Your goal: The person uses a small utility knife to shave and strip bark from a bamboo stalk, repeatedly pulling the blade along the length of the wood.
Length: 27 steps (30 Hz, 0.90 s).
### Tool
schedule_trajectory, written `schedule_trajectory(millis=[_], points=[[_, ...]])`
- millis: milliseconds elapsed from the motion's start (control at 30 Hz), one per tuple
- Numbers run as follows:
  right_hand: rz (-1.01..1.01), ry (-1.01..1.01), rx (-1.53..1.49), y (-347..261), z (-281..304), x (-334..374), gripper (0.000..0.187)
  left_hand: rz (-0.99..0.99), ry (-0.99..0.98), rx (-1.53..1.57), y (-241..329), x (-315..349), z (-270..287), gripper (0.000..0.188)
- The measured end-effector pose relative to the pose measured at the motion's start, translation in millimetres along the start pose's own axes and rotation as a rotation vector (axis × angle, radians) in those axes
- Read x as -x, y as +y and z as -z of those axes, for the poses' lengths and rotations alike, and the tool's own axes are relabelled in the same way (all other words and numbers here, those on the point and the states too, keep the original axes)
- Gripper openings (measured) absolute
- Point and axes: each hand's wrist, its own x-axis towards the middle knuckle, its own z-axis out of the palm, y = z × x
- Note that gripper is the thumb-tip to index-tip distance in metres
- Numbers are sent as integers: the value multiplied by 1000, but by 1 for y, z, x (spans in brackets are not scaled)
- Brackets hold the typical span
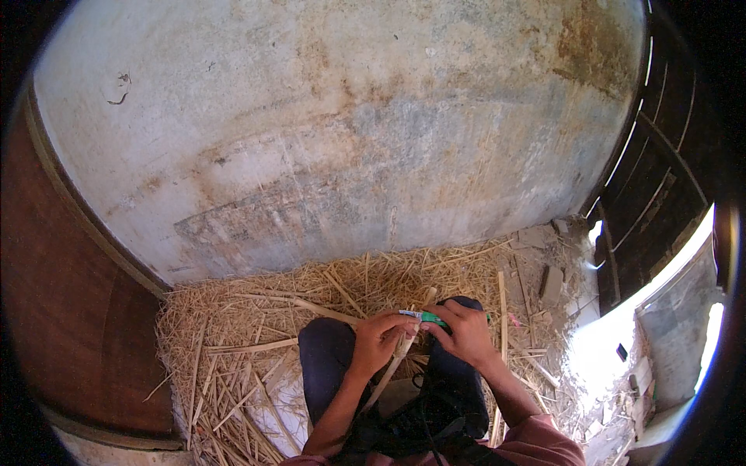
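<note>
Two bare hands were mine, one left hand (378, 339) and one right hand (466, 332), carried on two forearms (509, 388). Two reddish sleeves (540, 444) and two dark trouser legs (321, 357) completed the count of my clothing in view. At my fingers I had two things: one green-handled tool (432, 318) and one pale stick (399, 355). Around me stood one stained plaster wall (350, 140), one brown panel (78, 295) and one dark plank partition (653, 163). On the ground to my right I counted one brick-shaped block (552, 285) and one small dark rectangular object (622, 352). The straw-coloured strips and shavings (241, 326) lay too many and too tangled for me to number.
</note>
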Motion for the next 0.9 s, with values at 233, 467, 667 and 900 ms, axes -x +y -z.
schedule_trajectory(millis=[233,467,667,900], points=[[11,3,53,2,-1,3,32,-6,61,-54,9,-1,-9,16],[48,4,105,3,-3,4,32,220,141,-86,13,0,-19,15],[24,14,113,-1,-3,5,32,272,169,-25,4,2,-19,17],[-8,47,102,0,-3,5,31,81,167,56,-5,4,-17,22]])
